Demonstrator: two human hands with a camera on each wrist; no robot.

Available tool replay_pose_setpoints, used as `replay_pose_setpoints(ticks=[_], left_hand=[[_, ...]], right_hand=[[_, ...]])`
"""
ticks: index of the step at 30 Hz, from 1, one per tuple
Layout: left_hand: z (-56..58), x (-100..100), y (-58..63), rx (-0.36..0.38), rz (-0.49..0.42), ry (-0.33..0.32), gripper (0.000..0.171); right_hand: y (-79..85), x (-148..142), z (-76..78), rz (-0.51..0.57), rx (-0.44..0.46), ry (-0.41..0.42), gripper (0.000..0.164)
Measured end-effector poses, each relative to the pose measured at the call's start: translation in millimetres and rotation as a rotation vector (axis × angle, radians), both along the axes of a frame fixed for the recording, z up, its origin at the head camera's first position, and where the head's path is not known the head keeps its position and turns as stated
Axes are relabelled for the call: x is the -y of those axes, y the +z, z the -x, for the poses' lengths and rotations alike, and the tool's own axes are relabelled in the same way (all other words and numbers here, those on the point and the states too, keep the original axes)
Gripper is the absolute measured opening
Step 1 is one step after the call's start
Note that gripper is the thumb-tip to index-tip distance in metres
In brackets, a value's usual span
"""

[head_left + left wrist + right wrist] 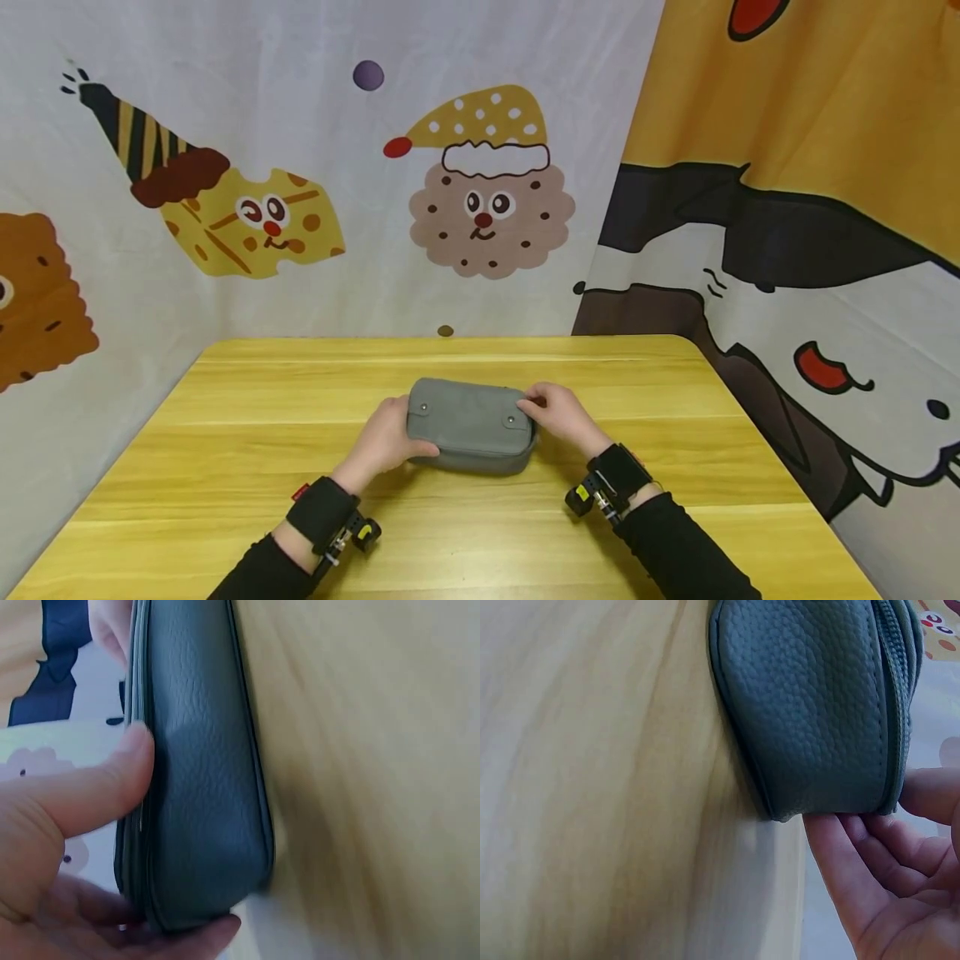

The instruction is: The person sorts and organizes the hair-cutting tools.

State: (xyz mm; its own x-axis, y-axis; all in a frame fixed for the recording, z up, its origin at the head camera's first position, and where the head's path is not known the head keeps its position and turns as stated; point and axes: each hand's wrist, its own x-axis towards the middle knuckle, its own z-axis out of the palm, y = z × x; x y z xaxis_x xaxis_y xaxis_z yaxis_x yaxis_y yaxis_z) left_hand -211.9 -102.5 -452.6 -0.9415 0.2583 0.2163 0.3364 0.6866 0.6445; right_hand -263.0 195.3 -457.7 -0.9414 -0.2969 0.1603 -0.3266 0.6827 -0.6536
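Note:
A grey leather-look zippered pouch lies on the wooden table, with two snap studs on its top. My left hand grips the pouch's left end, its thumb along the upper front edge and its fingers round the end. At the far right corner, my right hand holds the other end between thumb and fingers. In the right wrist view, the zip runs along the pouch's upper edge, and the right fingers are partly hidden behind its end.
The pale wooden table has its back edge close to a curtain printed with cartoon food figures. Another printed cloth hangs along the right. Both wrists carry black straps with small cameras.

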Motion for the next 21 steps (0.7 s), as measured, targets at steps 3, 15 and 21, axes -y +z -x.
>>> replay_pose_setpoints(ticks=[3, 15, 21], left_hand=[[8.9, 5, 3.3, 0.006, 0.018, -0.059, 0.071], [50.7, 24, 8.9, 0.039, 0.116, -0.288, 0.069], [63.8, 29, 8.7, 0.034, 0.131, -0.348, 0.07]], right_hand=[[-1.2, -2, -0.3, 0.008, 0.021, -0.005, 0.018], [-0.6, -4, -5.5, 0.105, 0.151, 0.032, 0.015], [-1.5, -3, -8.2, 0.175, 0.202, -0.005, 0.018]])
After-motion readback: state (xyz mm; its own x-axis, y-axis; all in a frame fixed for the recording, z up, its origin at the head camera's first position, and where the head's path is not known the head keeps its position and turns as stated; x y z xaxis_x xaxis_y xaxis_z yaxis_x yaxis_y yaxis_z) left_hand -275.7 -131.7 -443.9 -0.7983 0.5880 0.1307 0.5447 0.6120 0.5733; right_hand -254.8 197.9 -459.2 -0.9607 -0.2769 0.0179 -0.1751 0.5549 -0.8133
